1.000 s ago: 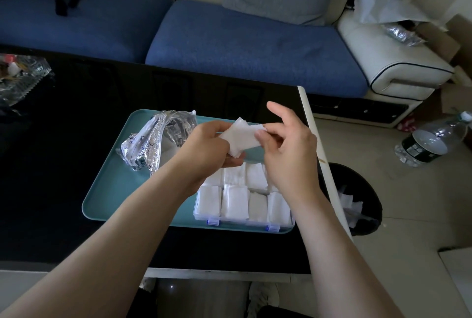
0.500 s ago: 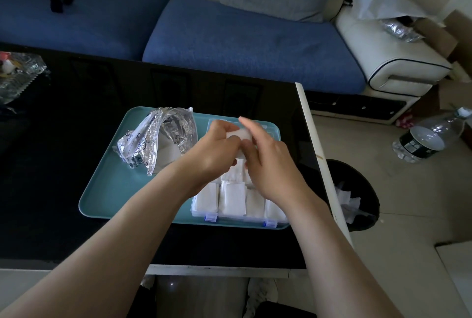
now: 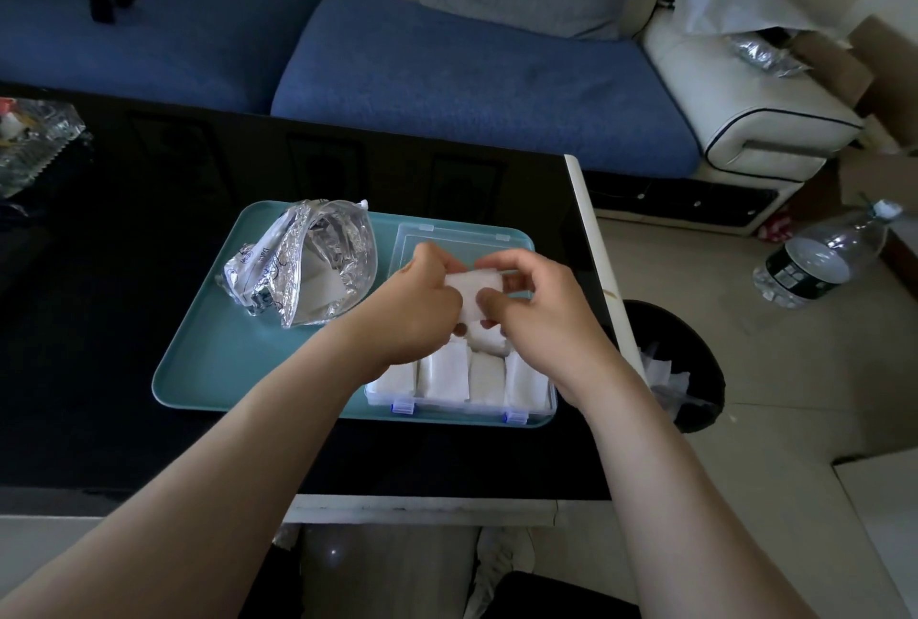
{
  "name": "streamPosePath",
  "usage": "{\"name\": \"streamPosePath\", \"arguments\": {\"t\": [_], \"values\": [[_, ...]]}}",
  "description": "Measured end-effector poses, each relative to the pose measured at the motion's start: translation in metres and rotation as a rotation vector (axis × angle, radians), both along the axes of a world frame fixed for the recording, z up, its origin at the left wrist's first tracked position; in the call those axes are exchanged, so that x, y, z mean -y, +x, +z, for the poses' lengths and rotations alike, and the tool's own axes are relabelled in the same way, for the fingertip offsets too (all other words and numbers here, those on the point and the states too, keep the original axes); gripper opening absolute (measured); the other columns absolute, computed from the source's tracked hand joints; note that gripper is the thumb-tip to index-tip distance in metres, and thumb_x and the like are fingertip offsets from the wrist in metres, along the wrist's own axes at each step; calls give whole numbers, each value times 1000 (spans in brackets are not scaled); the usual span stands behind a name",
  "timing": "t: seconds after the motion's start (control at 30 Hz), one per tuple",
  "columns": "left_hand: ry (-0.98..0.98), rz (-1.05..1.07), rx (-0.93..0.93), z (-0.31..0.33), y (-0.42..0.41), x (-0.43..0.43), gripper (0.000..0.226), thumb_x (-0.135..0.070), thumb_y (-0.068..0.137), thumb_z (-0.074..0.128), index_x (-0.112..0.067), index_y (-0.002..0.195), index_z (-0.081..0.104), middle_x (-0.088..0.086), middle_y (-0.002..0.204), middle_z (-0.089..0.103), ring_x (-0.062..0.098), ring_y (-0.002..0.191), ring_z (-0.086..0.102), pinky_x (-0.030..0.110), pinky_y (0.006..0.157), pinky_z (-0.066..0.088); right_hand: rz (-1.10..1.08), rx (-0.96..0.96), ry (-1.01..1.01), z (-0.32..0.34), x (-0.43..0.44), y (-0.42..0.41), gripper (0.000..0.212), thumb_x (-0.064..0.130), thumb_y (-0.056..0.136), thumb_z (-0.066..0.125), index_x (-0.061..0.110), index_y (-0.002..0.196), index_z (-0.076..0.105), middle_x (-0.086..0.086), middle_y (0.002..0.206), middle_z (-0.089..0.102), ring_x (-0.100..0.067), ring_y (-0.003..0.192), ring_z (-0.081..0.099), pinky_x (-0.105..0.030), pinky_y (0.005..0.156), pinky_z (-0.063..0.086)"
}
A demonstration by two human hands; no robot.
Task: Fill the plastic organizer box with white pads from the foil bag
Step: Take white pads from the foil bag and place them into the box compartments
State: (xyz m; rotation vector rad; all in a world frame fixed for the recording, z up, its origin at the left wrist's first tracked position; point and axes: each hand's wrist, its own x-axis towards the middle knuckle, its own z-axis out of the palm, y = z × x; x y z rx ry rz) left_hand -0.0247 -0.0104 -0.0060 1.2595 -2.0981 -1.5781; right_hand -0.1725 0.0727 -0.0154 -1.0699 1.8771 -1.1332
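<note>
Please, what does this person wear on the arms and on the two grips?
Nothing worn shows. The left arm and right arm are bare up to the frame edge: no sleeves, watch or bracelet. The left grip and right grip have no gloves, and no ring shows.

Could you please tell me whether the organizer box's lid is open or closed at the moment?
Open. The clear lid lies back behind the organizer box on the teal tray, and the white pads inside show uncovered.

One foil bag (image 3: 298, 265), one organizer box (image 3: 462, 412) and one tray (image 3: 223, 360) show. Four white pads (image 3: 443, 372) line the box's near row; a fifth pad (image 3: 472, 283) is held
</note>
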Motion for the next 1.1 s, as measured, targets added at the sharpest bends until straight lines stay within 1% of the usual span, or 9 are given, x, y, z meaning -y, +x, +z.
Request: {"name": "streamPosePath", "arguments": {"t": [0.1,0.23,0.3,0.4,0.53,0.77,0.9,1.03,1.1], "values": [[-69,-61,54,-5,1,-6,13,-13,101,50,-17,114,52,5,104,71,21,94,73,44,84,61,-66,-11,19,-7,-5,-8,40,13,96,73,37,127,65,5,111,72,-8,93,73,-15,64,51],[-436,-202,224,-15,12,-4,7,-17,96,62,-20,102,64,-6,105,67,15,97,65,23,78,52,-32,-136,96,-19,-15,-20,28,11,95,73,30,115,74,8,105,73,-7,95,70,-22,75,52],[-542,-330,306,-21,17,-6,23,-25,88,76,-26,106,64,-6,109,62,15,98,60,29,85,49,53,-210,160,-24,-18,-20,25,12,96,72,28,115,77,9,105,74,-6,95,69,-21,77,50],[-531,-444,379,-28,22,-10,52,-36,78,89,-30,123,63,-5,117,49,15,99,50,30,89,43,96,-319,173,-28,-20,-14,28,11,97,72,27,120,78,10,112,73,-2,99,67,-12,76,46],[-546,-472,416,-31,25,-8,57,-32,78,90,-35,127,60,-5,119,42,17,104,50,32,95,46,154,-452,190,-27,-19,-10,30,8,98,70,26,122,76,10,116,71,1,101,61,-6,81,40],[-565,-477,438,-31,25,-5,51,-27,81,86,-36,124,61,-7,117,43,15,98,50,33,90,47,233,-649,263,-21,-18,-1,25,10,97,73,23,117,80,4,112,72,-10,99,66,-22,86,53],[-561,-486,435,-32,23,-5,50,-30,80,86,-35,124,61,-7,115,42,16,98,51,36,94,49,199,-816,241,-24,-14,5,20,9,92,78,24,104,82,5,106,55,-16,95,59,-28,81,52],[-568,-491,432,-34,24,-4,49,-31,81,86,-35,124,61,-7,115,42,16,98,49,35,93,48,195,-832,256,-27,-12,4,14,11,91,80,24,95,83,4,95,71,-15,88,67,-31,80,57],[-578,-496,424,-33,25,-3,45,-36,83,83,-34,123,63,-7,115,44,16,100,50,33,92,46,211,-902,297,-30,-11,5,10,19,93,80,28,96,83,4,92,73,-18,91,66,-33,83,52]]}}
